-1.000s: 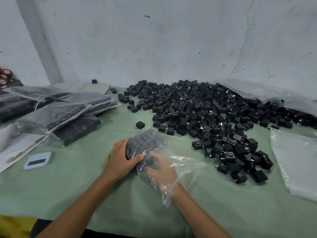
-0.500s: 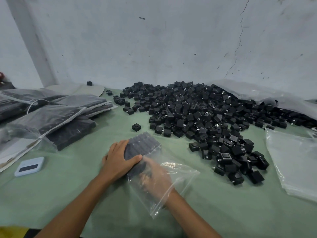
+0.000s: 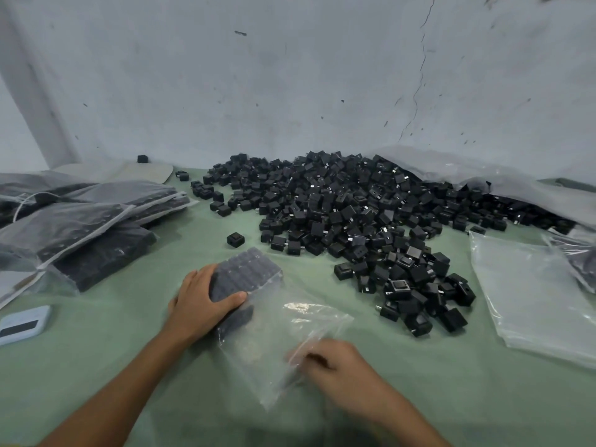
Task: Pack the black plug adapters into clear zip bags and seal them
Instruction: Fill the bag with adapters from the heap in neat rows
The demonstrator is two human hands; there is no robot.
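Head view: green cloth table (image 3: 113, 366) against a scuffed grey-white wall (image 3: 290, 91) with a crack running down on the right. Big heap of loose black plug adapters (image 3: 354, 217) spreads from the wall toward centre-right; one stray adapter (image 3: 235, 239) sits apart, just past the bag. Clear zip bag (image 3: 274, 333) lies centre, a neat block of adapters (image 3: 245, 274) packed in its far end, near end limp and flat. Left hand (image 3: 201, 303) grips the block through the plastic, thumb across its near face, fingers curled round the left side. Right hand (image 3: 342, 366) pinches the bag's near end, fingers curled; blurred, exact grip hard to read. Filled bags (image 3: 84, 221) stacked far left, a pale blue device (image 3: 22, 324) at the left edge. Empty bags (image 3: 532, 291) lie flat at right, well apart from the hands. Bare cloth shows left of and below the forearms.
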